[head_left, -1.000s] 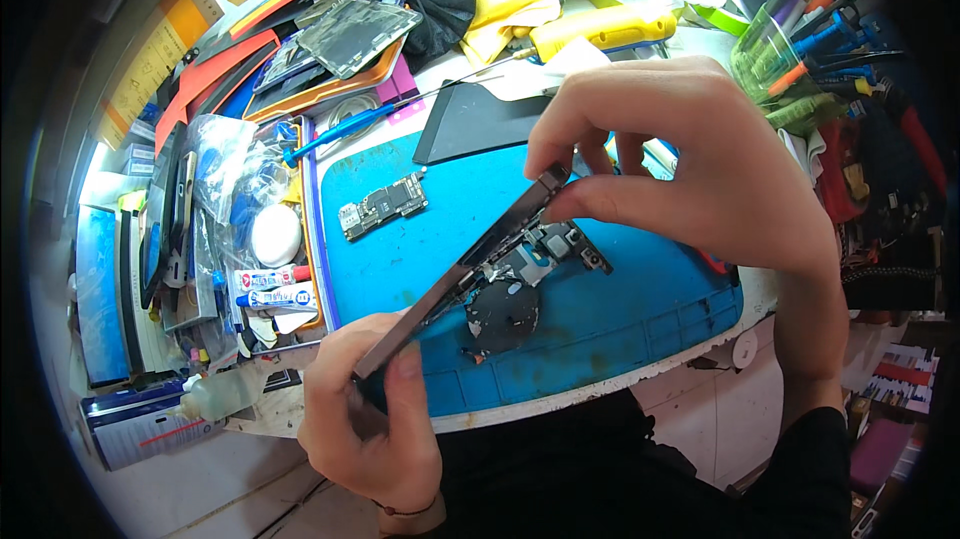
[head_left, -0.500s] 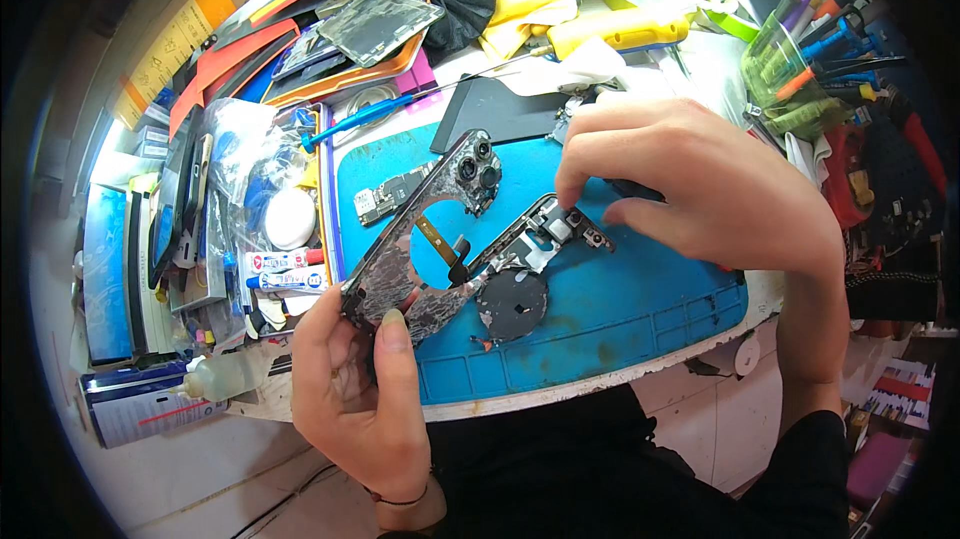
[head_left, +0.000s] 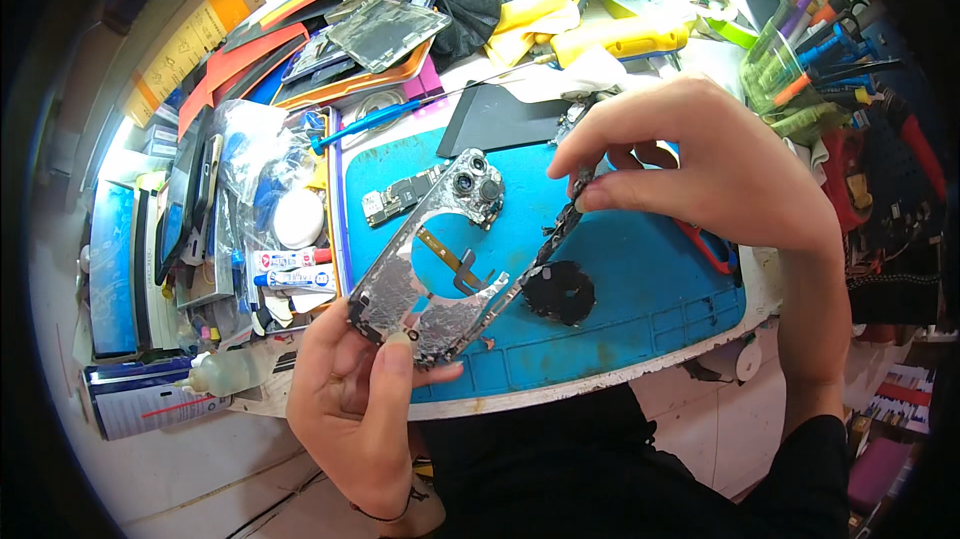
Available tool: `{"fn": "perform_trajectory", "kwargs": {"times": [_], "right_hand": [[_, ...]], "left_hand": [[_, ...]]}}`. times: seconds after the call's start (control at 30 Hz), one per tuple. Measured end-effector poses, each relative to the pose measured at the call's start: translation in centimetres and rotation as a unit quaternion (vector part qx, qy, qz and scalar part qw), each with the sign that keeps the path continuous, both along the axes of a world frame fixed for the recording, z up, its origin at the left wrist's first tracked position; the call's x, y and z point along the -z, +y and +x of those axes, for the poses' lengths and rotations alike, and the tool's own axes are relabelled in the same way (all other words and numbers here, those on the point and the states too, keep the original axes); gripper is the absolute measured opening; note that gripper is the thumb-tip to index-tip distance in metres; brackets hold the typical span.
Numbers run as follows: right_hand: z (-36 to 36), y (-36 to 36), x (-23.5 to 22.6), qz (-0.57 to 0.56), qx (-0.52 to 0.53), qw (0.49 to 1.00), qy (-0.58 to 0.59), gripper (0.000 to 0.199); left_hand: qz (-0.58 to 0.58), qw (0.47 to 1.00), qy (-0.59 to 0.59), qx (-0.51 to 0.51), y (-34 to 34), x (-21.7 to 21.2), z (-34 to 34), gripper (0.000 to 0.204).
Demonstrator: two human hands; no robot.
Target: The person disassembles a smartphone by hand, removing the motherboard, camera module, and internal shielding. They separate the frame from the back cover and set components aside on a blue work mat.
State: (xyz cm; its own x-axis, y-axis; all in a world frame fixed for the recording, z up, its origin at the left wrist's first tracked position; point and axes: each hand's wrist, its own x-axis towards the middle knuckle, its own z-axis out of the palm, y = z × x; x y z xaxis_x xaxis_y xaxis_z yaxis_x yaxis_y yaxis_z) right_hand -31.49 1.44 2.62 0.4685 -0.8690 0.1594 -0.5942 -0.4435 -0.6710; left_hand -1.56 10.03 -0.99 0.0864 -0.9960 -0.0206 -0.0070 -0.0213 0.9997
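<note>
- Our left hand grips the lower end of the phone frame, just above the table's front edge.
- Our right hand, well apart from the left, pinches the upper end of a dark strip between thumb and fingers.
- The frame sits tilted over the left part of the blue mat, its lens cluster pointing away from the front edge. The strip slants down toward the frame's lower end; we cannot tell whether the two are joined there.
- We judge that bending the strip sharply could snap it, since it looks thin and ragged.
- A sideways pull might tear the flex cable that shows across the frame's middle.
- If our left grip slipped, the frame could drop off the table's front edge, being held so close to it.
- Swinging the frame low might knock the circuit board near the mat's left edge, or sweep away the black disc toward its front.
- Jagged edges could nick our bare fingertips.
</note>
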Motion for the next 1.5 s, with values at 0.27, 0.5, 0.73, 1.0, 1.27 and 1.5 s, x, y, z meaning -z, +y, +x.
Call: {"fn": "perform_trajectory", "kwargs": {"times": [0.27,0.5,0.73,1.0,1.27,1.5], "right_hand": [[2.0,0.1,1.1,0.02,0.077,0.995,-0.061,0.025],[4.3,0.2,2.9,-0.051,0.076,0.996,-0.013,0.015],[4.6,0.4,3.4,-0.096,0.054,0.992,0.056,0.011],[3.5,1.1,1.8,-0.069,0.004,0.997,0.028,0.014],[4.2,0.9,2.6,-0.055,-0.148,0.984,-0.078,0.044],[4.4,1.0,2.9,-0.089,-0.146,0.983,-0.068,0.031]], "left_hand": [[0.063,0.998,0.01,-0.019,1.5,-0.6,0.4,0.044],[0.028,0.979,-0.201,-0.025,1.4,-0.2,2.0,0.034],[-0.013,0.917,-0.398,-0.006,1.1,-0.2,2.5,0.035],[-0.156,0.874,-0.461,-0.022,1.8,-0.8,1.9,0.033],[-0.274,0.86,-0.427,0.062,-0.5,0.7,2.7,0.042],[-0.297,0.857,-0.414,0.081,-1.3,1.6,1.2,0.049]]}}
